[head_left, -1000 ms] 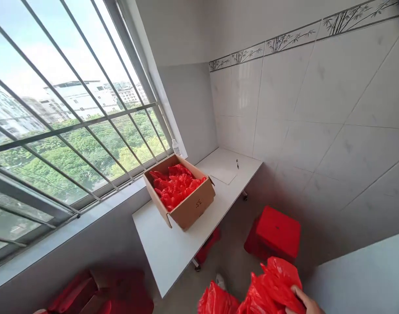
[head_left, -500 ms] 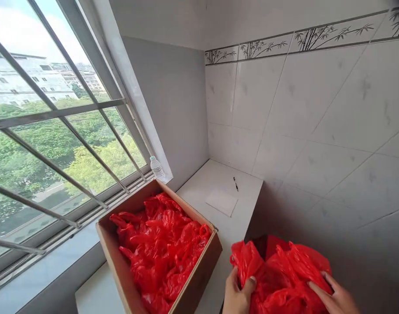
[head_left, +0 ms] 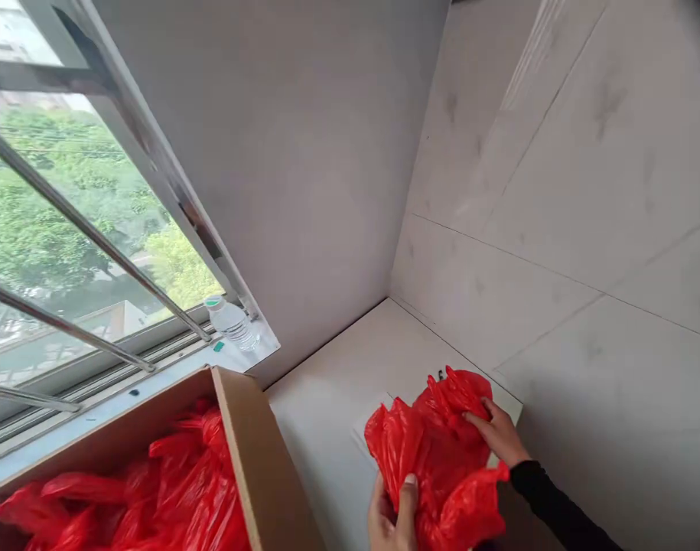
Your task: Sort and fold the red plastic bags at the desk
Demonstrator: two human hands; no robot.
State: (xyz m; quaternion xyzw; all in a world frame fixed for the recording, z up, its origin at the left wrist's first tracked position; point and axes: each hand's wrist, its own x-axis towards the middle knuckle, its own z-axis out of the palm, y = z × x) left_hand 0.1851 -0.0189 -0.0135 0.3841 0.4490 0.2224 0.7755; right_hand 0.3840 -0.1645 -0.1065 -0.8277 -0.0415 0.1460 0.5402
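A bundle of red plastic bags (head_left: 438,459) rests on the white table (head_left: 332,383) near the corner of the room. My left hand (head_left: 391,514) grips its near lower edge, thumb on top. On the far right side of the bundle my right hand (head_left: 499,432), in a black sleeve, presses with curled fingers. The bundle covers most of a white sheet of paper (head_left: 368,417) and a dark pen tip (head_left: 441,374) just behind it.
An open cardboard box (head_left: 252,467) full of red plastic bags (head_left: 148,490) stands on the table at the lower left. A clear water bottle (head_left: 230,321) lies on the window sill beside the barred window (head_left: 79,229). Tiled walls close in the table behind and to the right.
I have moved closer to the table and looked down. The bundle of red bags, held in the air before, has come forward and now lies on the table over the paper.
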